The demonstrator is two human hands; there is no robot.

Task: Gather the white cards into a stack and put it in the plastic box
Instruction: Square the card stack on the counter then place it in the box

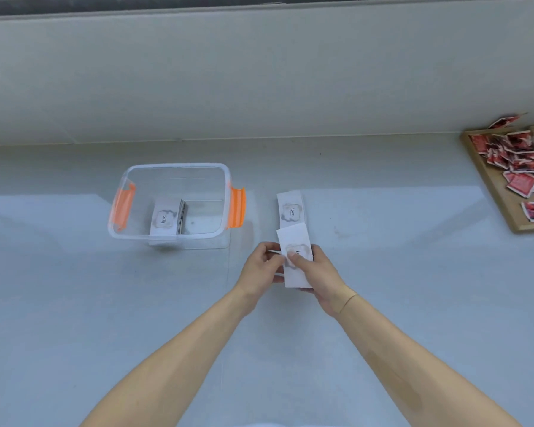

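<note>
A clear plastic box (173, 171) with orange clip handles stands on the table at centre left. Inside it lies a stack of white "love" cards (166, 220). To the right of the box, both hands hold a small stack of white cards (295, 241) just above the table. My left hand (261, 269) grips its left edge. My right hand (316, 278) holds it from the right, thumb pressed on the top card. One more white card (290, 209) lies flat on the table just beyond the held stack, partly overlapped by it.
A wooden tray (490, 192) with several red picture cards sits at the far right; one red card (506, 121) lies just beyond it. A pale wall runs along the table's back edge. The table surface (74, 288) is light grey and glossy.
</note>
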